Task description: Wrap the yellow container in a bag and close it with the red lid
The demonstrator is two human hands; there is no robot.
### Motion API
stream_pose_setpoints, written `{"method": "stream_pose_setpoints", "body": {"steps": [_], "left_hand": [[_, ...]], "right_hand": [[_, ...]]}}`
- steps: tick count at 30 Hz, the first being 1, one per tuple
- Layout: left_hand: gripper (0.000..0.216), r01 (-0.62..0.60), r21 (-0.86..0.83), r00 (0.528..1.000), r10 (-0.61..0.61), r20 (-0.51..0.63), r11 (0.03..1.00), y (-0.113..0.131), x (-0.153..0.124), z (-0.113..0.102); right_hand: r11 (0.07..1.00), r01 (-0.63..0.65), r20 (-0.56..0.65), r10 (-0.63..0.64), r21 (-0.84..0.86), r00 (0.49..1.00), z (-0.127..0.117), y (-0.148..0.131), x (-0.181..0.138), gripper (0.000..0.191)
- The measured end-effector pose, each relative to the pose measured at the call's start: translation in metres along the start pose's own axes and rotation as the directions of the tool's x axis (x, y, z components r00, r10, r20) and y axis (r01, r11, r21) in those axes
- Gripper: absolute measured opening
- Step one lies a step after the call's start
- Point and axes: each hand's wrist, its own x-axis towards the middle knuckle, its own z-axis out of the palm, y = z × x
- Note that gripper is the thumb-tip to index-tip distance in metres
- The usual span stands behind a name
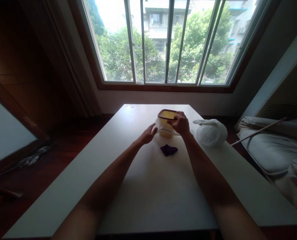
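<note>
Our forearms (205,166) nearest; we pinch a brown-rimmed translucent container (164,124) with right hand (182,125), left hand (148,134) spread near its eight o'clock; purple cloth (168,150) at six o'clock.

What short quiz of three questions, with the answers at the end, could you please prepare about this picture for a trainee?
1. Which hand grips the brown-rimmed container?
2. True or false: the dark purple item lies on the white table, nearer to the camera than the container.
3. What sits near the table's right edge? A) a glass bottle; B) a pair of scissors; C) a white plastic bag.

Key: 1. The right hand; 2. True; 3. C.
</note>
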Motion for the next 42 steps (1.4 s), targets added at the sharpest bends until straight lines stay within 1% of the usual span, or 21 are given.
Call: {"method": "stream_pose_setpoints", "body": {"steps": [4,6,9,13,17,21,25,30,34,37,40,42], "left_hand": [[0.075,-0.013,0.046,0.999,0.011,0.039,0.999,-0.018,-0.001,0.014],[0.072,-0.022,0.06,0.999,0.019,0.05,0.998,-0.028,-0.001,0.018],[0.065,-0.032,0.07,0.999,0.029,0.046,0.997,-0.042,-0.002,0.022],[0.053,-0.036,0.052,0.999,0.037,-0.022,0.998,-0.051,-0.004,0.022],[0.045,-0.004,0.011,0.997,0.005,-0.075,1.0,-0.051,-0.006,0.021],[0.038,0.056,0.005,0.993,-0.055,-0.109,0.998,-0.045,-0.009,0.018],[0.036,0.064,0.017,0.992,-0.061,-0.109,0.998,-0.04,-0.012,0.016],[0.035,0.066,0.006,0.992,-0.065,-0.104,0.998,-0.041,-0.012,0.016],[0.035,0.07,0.0,0.992,-0.07,-0.103,0.998,-0.044,-0.011,0.017],[0.035,0.071,-0.005,0.992,-0.071,-0.101,0.997,-0.045,-0.011,0.017],[0.035,0.072,-0.006,0.992,-0.072,-0.103,0.997,-0.046,-0.012,0.017],[0.035,0.072,-0.005,0.992,-0.072,-0.105,0.997,-0.046,-0.012,0.017]], "right_hand": [[0.982,-0.069,-0.078,0.057,-0.175,0.995,-0.004,0.001,-0.002,0.029],[0.974,-0.077,-0.1,0.057,-0.215,0.993,-0.006,0.001,-0.004,0.029],[0.98,-0.038,-0.081,0.023,-0.194,0.996,-0.009,0.0,-0.004,0.027],[0.993,0.0,-0.034,-0.004,-0.122,0.999,-0.014,-0.001,-0.001,0.024],[0.994,-0.009,-0.003,0.008,-0.113,1.0,-0.017,0.0,0.003,0.027],[0.993,-0.028,0.044,0.033,-0.119,0.998,-0.012,0.004,0.01,0.03],[0.982,-0.019,0.057,0.03,-0.187,0.998,-0.002,0.013,0.022,0.03],[0.951,-0.047,0.052,0.066,-0.305,0.996,0.007,0.03,0.036,0.03],[0.945,-0.082,0.06,0.107,-0.317,0.992,0.011,0.048,0.048,0.034],[0.936,-0.12,0.064,0.149,-0.33,0.987,0.013,0.06,0.055,0.031],[0.93,-0.134,0.063,0.165,-0.341,0.984,0.014,0.065,0.06,0.028],[0.927,-0.141,0.057,0.172,-0.348,0.984,0.013,0.062,0.061,0.026]]}}
